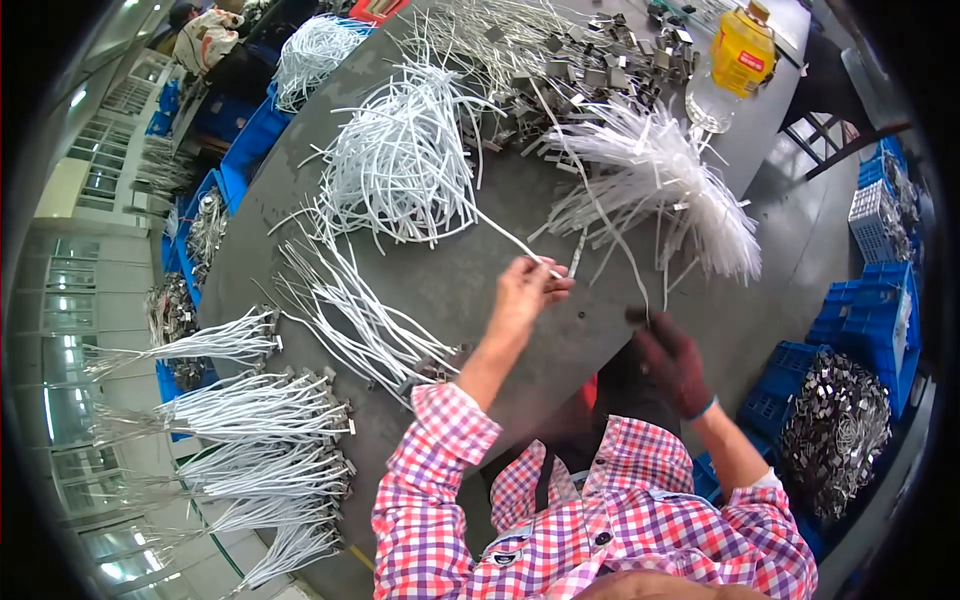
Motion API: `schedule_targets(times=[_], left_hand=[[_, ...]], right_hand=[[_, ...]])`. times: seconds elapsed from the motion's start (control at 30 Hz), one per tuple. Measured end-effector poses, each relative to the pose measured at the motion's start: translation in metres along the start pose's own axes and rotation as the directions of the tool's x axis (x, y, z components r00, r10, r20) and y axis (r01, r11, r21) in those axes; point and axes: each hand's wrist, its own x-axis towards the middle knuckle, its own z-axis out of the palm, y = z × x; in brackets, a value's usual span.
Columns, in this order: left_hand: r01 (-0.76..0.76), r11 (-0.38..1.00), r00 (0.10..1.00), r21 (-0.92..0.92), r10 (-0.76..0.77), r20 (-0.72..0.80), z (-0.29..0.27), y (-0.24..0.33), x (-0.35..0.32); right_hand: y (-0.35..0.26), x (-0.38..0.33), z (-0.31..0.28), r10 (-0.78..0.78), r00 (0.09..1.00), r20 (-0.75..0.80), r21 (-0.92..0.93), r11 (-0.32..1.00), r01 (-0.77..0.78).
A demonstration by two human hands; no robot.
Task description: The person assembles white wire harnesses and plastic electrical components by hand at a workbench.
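My bare left hand (pixel 528 292) is over the middle of the grey table, its fingers pinched on the end of a white sleeve tube (pixel 505 235). That tube runs back to a large heap of white sleeve tubes (pixel 395 160). My right hand (pixel 670 362), in a dark red and grey glove, is at the table's near edge, slightly blurred. Its fingertips close on the lower end of a long pale wire (pixel 603 208), which stretches back to a pile of wires with metal pieces (pixel 590 70). A fanned bundle of clear plastic strips (pixel 680 185) lies beyond my hands.
Sleeved wires (pixel 365 315) lie loose left of my left hand. Several sorted bundles (pixel 255 415) line the left edge. A bottle of yellow liquid (pixel 740 55) stands at the back right. Blue crates (pixel 860 325) with metal parts are on the right floor; another person (pixel 205 40) is far left.
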Motion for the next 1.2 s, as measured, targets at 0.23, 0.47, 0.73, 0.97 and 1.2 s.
schedule_targets(times=[0.23,0.47,0.73,0.97,1.2], left_hand=[[-0.139,0.971,0.990,-0.195,0.139,-0.014,0.047,-0.038,-0.003],[-0.381,0.915,0.911,-0.129,0.348,-0.222,0.008,0.001,-0.025],[-0.578,0.811,0.774,-0.092,0.509,-0.377,-0.048,0.057,-0.052],[-0.501,0.861,0.836,-0.081,0.457,-0.304,-0.061,0.061,-0.064],[-0.156,0.982,0.988,-0.111,0.155,-0.015,-0.008,0.007,-0.102]], right_hand=[[0.079,-0.114,-0.032,-0.174,0.985,-0.008,-0.564,0.814,0.139],[0.106,-0.150,-0.067,-0.280,0.958,0.063,-0.698,0.674,0.243],[0.109,-0.158,-0.070,-0.282,0.953,0.113,-0.779,0.570,0.261],[0.106,-0.161,-0.066,-0.340,0.935,0.099,-0.773,0.565,0.287],[0.078,-0.135,-0.032,-0.281,0.955,0.099,-0.569,0.771,0.286]])
